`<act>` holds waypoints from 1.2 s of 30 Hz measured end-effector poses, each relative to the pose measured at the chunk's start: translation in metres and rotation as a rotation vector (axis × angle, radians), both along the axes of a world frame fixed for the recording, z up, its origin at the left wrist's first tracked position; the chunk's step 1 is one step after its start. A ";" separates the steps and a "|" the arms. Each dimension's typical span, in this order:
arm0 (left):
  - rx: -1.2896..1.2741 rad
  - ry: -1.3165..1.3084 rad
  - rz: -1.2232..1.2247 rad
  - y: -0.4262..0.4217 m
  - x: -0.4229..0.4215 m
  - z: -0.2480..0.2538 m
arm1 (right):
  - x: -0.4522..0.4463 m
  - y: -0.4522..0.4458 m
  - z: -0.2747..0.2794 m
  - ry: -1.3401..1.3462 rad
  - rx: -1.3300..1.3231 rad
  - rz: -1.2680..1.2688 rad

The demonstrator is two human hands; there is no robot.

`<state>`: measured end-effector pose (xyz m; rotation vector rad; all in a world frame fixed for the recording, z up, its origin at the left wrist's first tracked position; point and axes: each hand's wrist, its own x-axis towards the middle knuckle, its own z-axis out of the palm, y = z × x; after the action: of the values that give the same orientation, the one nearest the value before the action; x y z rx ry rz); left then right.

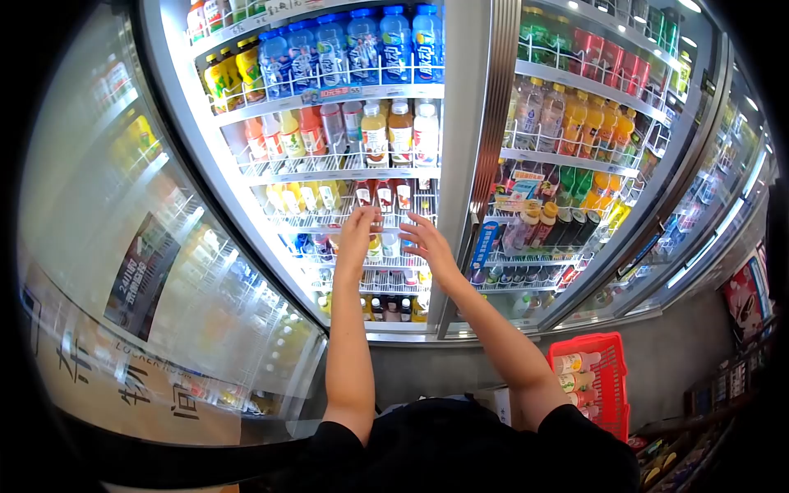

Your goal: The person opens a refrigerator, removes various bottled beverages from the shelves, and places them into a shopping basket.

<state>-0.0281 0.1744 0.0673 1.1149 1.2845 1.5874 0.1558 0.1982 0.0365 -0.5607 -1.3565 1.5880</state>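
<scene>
- Left hand (357,234): fingers loosely bent, pinching nothing; right hand (436,251): fingers spread, empty.
- Nearest are the dark-red bottles (383,195), upright on a middle shelf just beyond the fingertips, labels outward, presumably for easy reading.
- Above, blue bottles (332,53) stand in a close row behind a wire rail that guards against tipping; their labels read 脉动.
- Bottles (575,361) lie sideways in the red basket (622,378), a steadier way to carry them.
- The lettering (152,353) at lower left seems to say "LOCKER ROOM", though glare and distortion blur it.
</scene>
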 end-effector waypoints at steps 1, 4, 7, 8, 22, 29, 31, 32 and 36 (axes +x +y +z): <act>0.003 0.009 -0.007 0.006 0.000 0.005 | 0.002 0.006 0.001 -0.006 0.002 0.012; -0.001 -0.014 0.011 0.019 -0.006 0.006 | -0.003 0.019 0.003 -0.009 -0.002 0.017; 0.006 -0.073 0.041 0.020 -0.003 -0.004 | -0.006 0.029 0.001 -0.018 -0.013 0.035; -0.007 -0.051 0.016 0.018 -0.003 -0.006 | -0.008 0.033 0.002 -0.020 -0.004 0.042; 0.051 0.050 0.112 0.099 -0.079 0.024 | -0.067 0.142 0.028 -0.020 0.045 -0.061; 0.140 0.110 0.067 0.169 -0.106 0.011 | -0.105 0.199 0.047 -0.037 0.073 -0.159; 0.213 0.182 0.078 0.189 -0.111 0.015 | -0.113 0.202 0.058 -0.083 0.112 -0.190; 0.211 0.081 0.082 0.194 -0.104 0.019 | -0.121 0.207 0.057 -0.094 0.147 -0.225; 0.306 0.186 0.058 0.233 -0.101 0.027 | -0.137 0.235 0.053 -0.165 0.205 -0.352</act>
<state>-0.1289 0.4070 0.0942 1.4545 1.2269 1.8009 0.0193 0.4335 0.0899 -0.7697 -1.4322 1.1252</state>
